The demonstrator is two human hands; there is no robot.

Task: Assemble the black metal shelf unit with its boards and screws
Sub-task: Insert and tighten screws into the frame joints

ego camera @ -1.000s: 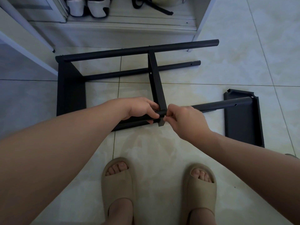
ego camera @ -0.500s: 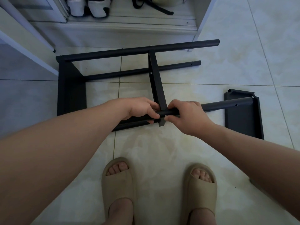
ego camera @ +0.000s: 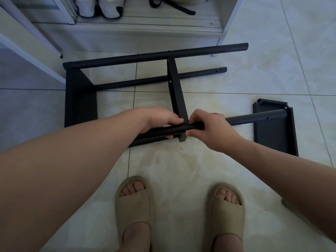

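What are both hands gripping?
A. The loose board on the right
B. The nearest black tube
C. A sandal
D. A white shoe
B: the left hand and the right hand each curl round the tube, one on either side of the cross board.
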